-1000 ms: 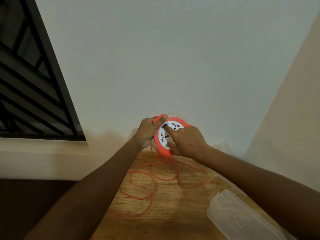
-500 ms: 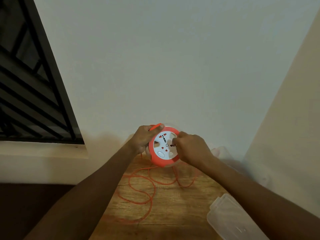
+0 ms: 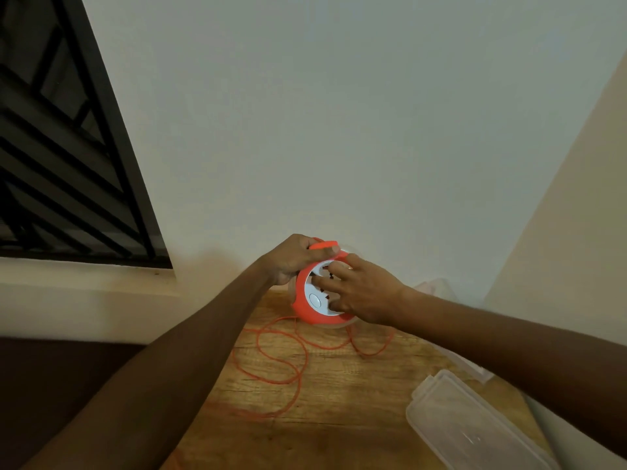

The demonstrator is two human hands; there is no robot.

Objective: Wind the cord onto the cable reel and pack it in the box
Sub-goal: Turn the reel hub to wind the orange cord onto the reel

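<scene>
An orange cable reel [image 3: 303, 305] with a white socket face is held upright above the far end of the wooden table [image 3: 339, 418]. My left hand [image 3: 291, 259] grips its top and orange handle from the left. The fingers of my right hand [image 3: 359, 293] press on the white face. The thin orange cord [image 3: 276, 364] hangs from the reel and lies in loose loops on the table below. A clear plastic box lid [image 3: 464, 425] lies at the near right; the box itself [image 3: 437, 288] shows only partly behind my right forearm.
A pale wall rises directly behind the table, with a second wall close on the right. A dark barred window [image 3: 61, 147] fills the upper left, with a ledge below it. The table's left edge drops to a dark floor.
The reel has turned under my right hand, whose fingers shifted from its right rim onto the white face. The loose cord loops have shrunk and drawn nearer the reel.
</scene>
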